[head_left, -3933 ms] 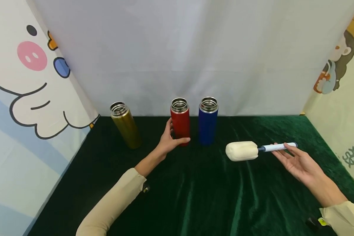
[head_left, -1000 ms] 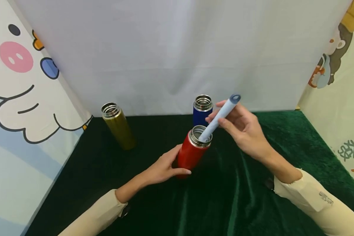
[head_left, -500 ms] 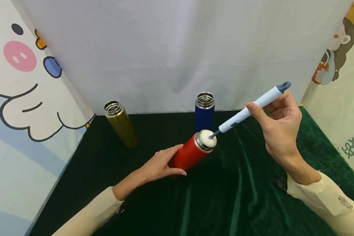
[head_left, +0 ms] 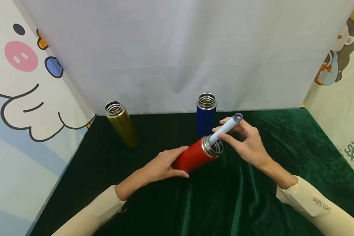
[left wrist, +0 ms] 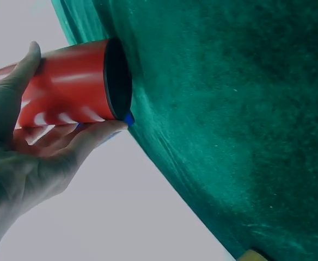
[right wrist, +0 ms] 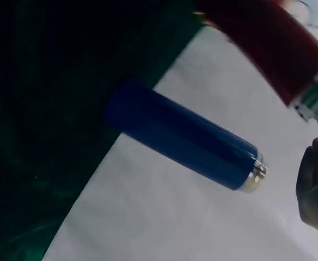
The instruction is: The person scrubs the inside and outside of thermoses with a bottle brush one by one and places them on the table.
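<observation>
Head view looking forward and down, wrist views closer, tilted, all sharing red bottle

Tilted the red cylindrical metal bottle from upright; pushed the slim pale-blue-handled brush back down inside it.

Left forearm: we reach forward, inward.
Left hand: we curl it in a grip.
Right forearm: we slant forward, leftward.
Right hand: we hold a fingertip pinch.
</observation>
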Demonstrator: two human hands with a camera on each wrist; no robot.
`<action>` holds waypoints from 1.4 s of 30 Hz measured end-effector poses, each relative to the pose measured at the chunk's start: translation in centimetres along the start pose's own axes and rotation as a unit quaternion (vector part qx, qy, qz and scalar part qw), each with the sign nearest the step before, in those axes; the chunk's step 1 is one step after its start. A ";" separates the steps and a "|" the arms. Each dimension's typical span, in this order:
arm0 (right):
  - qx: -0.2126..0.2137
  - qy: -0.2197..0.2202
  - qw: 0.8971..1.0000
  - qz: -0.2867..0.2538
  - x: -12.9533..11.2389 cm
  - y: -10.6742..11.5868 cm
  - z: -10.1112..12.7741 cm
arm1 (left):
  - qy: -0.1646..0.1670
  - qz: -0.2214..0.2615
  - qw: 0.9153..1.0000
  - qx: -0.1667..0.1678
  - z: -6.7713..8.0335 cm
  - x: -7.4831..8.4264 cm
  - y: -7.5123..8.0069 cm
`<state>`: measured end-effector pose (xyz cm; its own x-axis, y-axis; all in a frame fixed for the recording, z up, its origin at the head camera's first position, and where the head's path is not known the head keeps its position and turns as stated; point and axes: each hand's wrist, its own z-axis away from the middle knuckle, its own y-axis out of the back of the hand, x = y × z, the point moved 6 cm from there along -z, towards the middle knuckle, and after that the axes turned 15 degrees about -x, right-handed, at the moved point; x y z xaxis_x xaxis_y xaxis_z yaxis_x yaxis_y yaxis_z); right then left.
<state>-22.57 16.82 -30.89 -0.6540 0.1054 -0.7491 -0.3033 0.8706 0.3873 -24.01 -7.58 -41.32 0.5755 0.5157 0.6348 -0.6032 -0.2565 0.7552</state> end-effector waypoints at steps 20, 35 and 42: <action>0.214 0.155 0.958 -0.110 -7.0 5.3 0.9 | 0.010 0.008 1.000 0.001 0.2 0.1 -0.4; 0.090 0.093 0.986 -0.107 -5.8 3.4 1.6 | -0.013 0.008 1.000 0.007 -0.3 0.2 -0.1; -0.007 -0.020 1.000 -0.016 -2.4 -0.5 2.2 | 0.001 0.005 1.000 -0.003 0.1 -0.1 -0.3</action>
<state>-19.33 17.20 -30.49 -0.6154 0.0981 -0.7821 -0.3331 0.8669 0.3709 -23.83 -7.66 -41.60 0.5686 0.5145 0.6419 -0.6126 -0.2559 0.7478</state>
